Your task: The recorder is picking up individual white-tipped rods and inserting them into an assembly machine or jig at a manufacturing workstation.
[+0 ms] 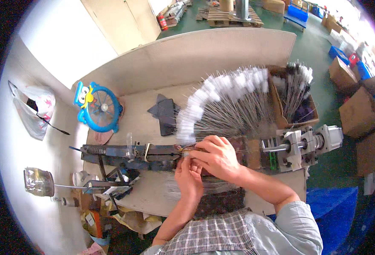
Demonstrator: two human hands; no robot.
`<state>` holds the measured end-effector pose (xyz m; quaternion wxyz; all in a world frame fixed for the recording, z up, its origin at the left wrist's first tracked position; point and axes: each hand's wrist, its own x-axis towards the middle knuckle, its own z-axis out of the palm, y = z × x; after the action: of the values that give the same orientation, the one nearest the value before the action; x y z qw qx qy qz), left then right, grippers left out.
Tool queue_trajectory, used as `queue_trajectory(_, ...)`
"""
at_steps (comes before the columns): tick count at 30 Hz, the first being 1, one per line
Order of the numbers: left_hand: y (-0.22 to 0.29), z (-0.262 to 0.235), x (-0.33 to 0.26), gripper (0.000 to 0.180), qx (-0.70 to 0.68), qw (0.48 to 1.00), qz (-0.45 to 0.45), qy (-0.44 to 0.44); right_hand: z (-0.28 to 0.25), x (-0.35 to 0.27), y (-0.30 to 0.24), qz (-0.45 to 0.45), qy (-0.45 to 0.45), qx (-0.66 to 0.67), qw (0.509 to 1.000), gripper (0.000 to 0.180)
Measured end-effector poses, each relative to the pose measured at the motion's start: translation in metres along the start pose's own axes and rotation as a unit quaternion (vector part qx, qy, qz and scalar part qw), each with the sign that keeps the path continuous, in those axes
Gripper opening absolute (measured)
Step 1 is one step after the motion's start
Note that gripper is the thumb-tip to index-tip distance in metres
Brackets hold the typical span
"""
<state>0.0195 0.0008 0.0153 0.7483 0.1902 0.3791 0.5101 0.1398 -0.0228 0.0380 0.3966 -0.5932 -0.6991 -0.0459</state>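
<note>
My left hand (189,180) and my right hand (218,159) meet at the right end of a long dark metal bar (162,152) of a bench machine. The fingers of both hands are bent and pinched together around a small spot there; what they hold is too small and too covered to make out. To the right, a steel spindle (277,148) points toward my hands from a grey motor (332,138). Just beyond my hands lies a wide fan of wire-stemmed brushes (238,108) with white bristle heads.
A cardboard box (297,124) holds more wire brushes with dark tips. Further left are a black phone (167,118) and a blue cartoon-shaped fan (102,108). A lamp (38,182) juts out at the left. A low board (187,55) edges the table's far side.
</note>
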Motion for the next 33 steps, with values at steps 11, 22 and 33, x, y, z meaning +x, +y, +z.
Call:
queue_trajectory(11,-0.001,0.0,0.001,0.013,0.018,0.999,0.011,-0.027,0.001,-0.001,-0.007,0.024,0.008,-0.012,1.0,0.035)
queue_trajectory(22,-0.004,-0.01,0.003,0.013,-0.076,0.997,-0.029,-0.016,-0.007,0.001,-0.013,-0.015,0.022,-0.055,0.998,0.027)
queue_trajectory(33,-0.001,-0.014,0.003,0.019,-0.13,0.989,-0.05,-0.054,-0.003,0.01,-0.016,-0.012,-0.015,-0.039,0.999,0.026)
